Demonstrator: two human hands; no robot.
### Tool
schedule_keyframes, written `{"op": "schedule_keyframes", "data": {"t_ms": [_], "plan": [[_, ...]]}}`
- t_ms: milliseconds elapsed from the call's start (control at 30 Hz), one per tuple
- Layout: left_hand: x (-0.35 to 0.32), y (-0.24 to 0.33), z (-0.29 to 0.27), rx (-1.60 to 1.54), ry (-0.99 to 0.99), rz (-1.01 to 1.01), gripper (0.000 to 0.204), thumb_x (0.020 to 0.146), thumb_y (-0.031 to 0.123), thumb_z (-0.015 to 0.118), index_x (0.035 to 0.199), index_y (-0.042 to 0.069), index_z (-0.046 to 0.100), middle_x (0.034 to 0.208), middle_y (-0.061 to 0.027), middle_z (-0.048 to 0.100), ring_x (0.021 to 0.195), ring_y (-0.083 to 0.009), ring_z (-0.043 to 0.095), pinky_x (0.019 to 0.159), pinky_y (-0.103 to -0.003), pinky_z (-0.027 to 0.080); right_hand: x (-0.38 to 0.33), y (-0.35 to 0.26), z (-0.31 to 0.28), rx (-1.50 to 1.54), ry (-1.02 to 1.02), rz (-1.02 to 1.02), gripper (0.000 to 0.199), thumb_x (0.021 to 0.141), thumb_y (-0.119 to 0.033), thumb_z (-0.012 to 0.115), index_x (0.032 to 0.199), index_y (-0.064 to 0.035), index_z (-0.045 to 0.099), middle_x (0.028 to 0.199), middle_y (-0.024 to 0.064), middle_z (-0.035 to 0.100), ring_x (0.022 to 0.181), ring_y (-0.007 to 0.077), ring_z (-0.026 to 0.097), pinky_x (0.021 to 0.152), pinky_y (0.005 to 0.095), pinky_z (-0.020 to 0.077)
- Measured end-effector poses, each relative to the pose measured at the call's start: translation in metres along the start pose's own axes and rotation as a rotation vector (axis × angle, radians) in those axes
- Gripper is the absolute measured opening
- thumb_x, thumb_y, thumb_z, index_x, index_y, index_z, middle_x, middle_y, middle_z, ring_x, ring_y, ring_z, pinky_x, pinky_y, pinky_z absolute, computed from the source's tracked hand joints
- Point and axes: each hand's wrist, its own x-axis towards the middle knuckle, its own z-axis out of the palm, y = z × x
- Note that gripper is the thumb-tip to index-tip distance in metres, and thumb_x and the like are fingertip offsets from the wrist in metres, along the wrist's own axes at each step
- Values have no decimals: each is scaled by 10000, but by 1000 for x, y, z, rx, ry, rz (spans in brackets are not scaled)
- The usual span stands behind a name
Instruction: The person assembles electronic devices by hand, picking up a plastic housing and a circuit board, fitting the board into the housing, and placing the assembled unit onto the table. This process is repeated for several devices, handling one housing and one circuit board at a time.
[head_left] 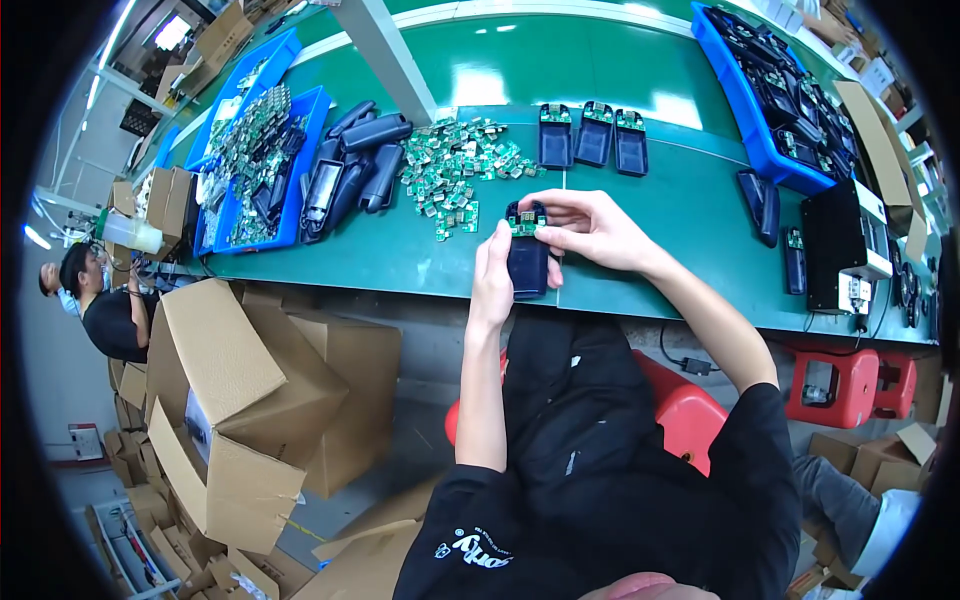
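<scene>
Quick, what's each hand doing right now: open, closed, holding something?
Left hand: closed, holding the left side of the dark blue casing.
Right hand: closed, holding the same casing's upper right, by the green circuit board.

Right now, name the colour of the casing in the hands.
The casing is dark blue, seen best in the head view.

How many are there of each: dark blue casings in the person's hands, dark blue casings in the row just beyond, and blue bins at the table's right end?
Held casing: 1
Casings in the row: 3
Blue bin at right: 1
Total: 5
</scene>
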Motion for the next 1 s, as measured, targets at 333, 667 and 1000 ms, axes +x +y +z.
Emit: {"op": "schedule_keyframes", "data": {"t_ms": [333, 667, 1000], "plan": [[-2, 2, 7, 22, 50, 72, 495, 1088, 396, 311, 1000, -21, 563, 772, -100, 645, 581, -150, 641, 554, -264, 525, -1, -2, -2, 192, -118, 15, 390, 993, -72, 548, 1365, 33, 501, 1015, 88, 673, 747, 115, 675, 788, 269, 531], [-2, 3, 8, 63, 44, 59, 505, 1086, 411, 309, 1001, -15, 564, 760, -86, 638, 567, -142, 636, 534, -260, 524, -2, -2, 1, 210, -129, 81, 412, 1000, -46, 521, 1396, 52, 460, 1042, 124, 676, 701, 160, 698, 739, 297, 558], [-2, 5, 7, 77, 53, 42, 520, 1086, 415, 307, 985, -18, 577, 764, -90, 646, 568, -143, 637, 538, -261, 526, -1, 7, 0, 124, -109, 27, 374, 998, -44, 528, 1356, 61, 498, 1018, 118, 690, 690, 165, 704, 711, 301, 564]]}}
